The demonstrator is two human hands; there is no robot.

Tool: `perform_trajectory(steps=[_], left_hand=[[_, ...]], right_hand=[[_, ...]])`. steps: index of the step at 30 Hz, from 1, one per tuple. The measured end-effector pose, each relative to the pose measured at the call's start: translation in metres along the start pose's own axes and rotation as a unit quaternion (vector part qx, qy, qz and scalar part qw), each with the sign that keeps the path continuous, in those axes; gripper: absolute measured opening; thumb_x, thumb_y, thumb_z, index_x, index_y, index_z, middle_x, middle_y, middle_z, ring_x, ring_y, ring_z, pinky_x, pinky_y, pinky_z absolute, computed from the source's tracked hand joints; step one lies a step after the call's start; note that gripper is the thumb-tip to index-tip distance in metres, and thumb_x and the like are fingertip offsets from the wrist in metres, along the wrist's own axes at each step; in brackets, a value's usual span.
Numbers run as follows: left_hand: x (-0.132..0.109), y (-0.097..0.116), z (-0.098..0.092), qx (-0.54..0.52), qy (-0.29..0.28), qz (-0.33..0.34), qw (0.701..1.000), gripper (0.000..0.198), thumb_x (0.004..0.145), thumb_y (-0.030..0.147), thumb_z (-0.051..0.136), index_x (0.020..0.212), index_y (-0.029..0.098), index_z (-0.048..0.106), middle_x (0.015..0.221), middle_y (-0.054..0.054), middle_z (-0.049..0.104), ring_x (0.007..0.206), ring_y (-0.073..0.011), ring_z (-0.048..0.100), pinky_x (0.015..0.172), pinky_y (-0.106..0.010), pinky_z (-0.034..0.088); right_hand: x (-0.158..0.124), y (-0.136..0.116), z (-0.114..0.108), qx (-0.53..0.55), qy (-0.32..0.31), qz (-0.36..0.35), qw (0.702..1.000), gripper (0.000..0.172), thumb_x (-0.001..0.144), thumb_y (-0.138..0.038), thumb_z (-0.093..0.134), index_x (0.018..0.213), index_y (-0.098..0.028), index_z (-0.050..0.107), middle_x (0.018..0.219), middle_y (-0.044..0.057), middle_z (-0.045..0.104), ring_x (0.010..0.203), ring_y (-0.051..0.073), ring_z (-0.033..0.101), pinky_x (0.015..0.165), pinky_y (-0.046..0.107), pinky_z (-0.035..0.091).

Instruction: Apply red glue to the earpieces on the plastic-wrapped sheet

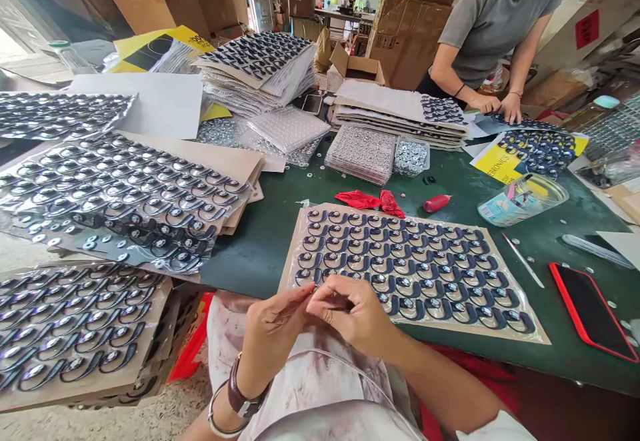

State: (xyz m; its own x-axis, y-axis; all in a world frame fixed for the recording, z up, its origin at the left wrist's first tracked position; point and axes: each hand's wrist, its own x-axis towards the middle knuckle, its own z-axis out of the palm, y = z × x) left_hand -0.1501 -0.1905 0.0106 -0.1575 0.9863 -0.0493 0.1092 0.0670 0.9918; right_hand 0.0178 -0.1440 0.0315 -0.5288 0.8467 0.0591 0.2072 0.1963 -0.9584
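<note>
My left hand (277,328) and my right hand (356,313) meet in front of my lap, fingertips pinched together. What lies between the fingers, if anything, is too small and hidden to make out. Just beyond them, a brown card sheet (290,264) lies on the table, carrying rows of dark curved bands, each with a shiny round stud (427,284). My fingers overlap the sheet's near left corner. Behind the sheet sit a crumpled red cloth (357,199) and a small red tube (437,203).
More banded sheets (120,181) pile up at left, with other stacks (255,61) behind. Clear trays of shiny studs (360,151) stand mid-table. To the right are a plastic tub (523,200), a white stick (523,260) and a red-cased phone (593,308). Another person (493,34) works across the table.
</note>
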Motion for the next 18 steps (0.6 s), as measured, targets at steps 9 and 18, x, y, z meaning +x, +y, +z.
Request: perform_trajectory(steps=[9,18], left_hand=[[0.004,0.001,0.000,-0.079,-0.018,-0.023,0.996,0.033,0.079,0.038,0.070,0.102,0.015,0.071,0.084,-0.008,0.075,0.077,-0.0243,0.073,0.071,-0.031,0.063],[-0.001,-0.001,0.002,-0.070,-0.023,-0.012,0.997,0.030,0.081,0.034,0.068,0.104,0.015,0.070,0.088,-0.008,0.075,0.081,-0.0236,0.073,0.074,-0.030,0.063]], right_hand=[[-0.021,0.031,-0.018,-0.343,-0.018,-0.147,0.927,0.029,0.099,-0.020,0.039,0.128,-0.021,0.041,0.107,0.007,0.068,0.085,0.016,0.068,0.065,0.025,0.047],[-0.022,0.036,-0.015,-0.400,-0.002,-0.175,0.900,0.028,0.099,-0.018,0.041,0.127,-0.017,0.044,0.094,0.005,0.069,0.075,0.014,0.067,0.057,0.024,0.042]])
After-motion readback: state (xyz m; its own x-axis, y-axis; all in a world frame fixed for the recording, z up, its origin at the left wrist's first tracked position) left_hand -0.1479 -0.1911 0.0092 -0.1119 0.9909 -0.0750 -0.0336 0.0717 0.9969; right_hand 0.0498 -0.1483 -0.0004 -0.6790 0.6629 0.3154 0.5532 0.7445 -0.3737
